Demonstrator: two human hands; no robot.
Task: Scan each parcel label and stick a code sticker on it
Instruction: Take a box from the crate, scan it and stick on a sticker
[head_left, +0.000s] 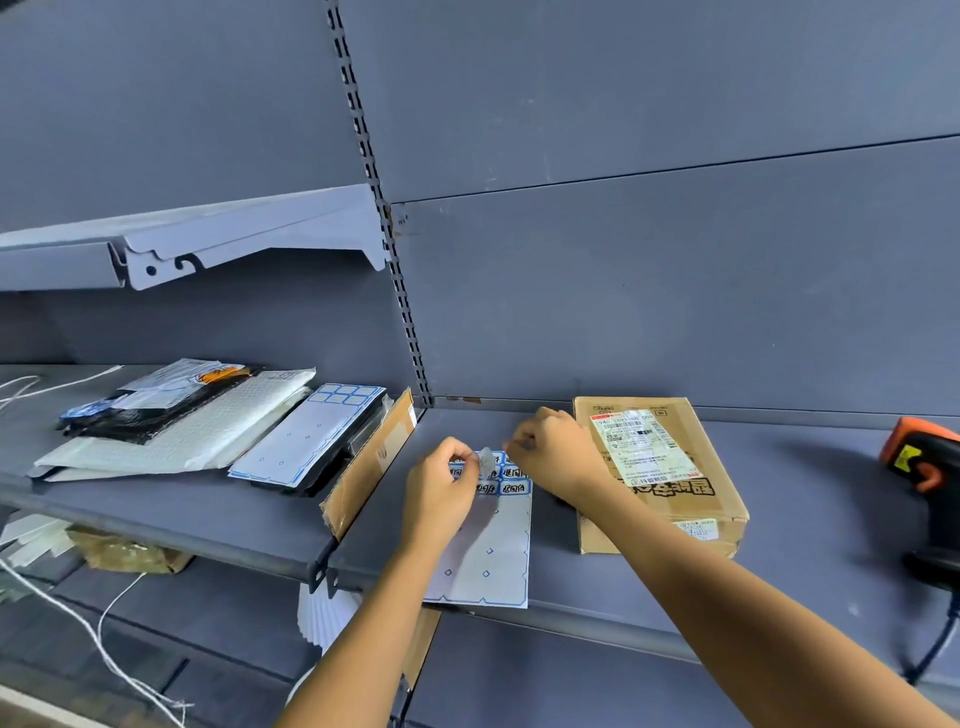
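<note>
We read digits starting "940" on the white shipping label (644, 447) of the cardboard box (696, 512), bold black Chinese characters printed on the box, and blurred Chinese characters on the blue-bordered stickers (515, 488).

Matt grey metal shelf (675, 587), brown cardboard box (680, 493), glossy paper sticker sheet (488, 561).

Brown box (675, 493), blue-edged sticker sheet (488, 545), seemingly orange scanner (919, 457)
</note>
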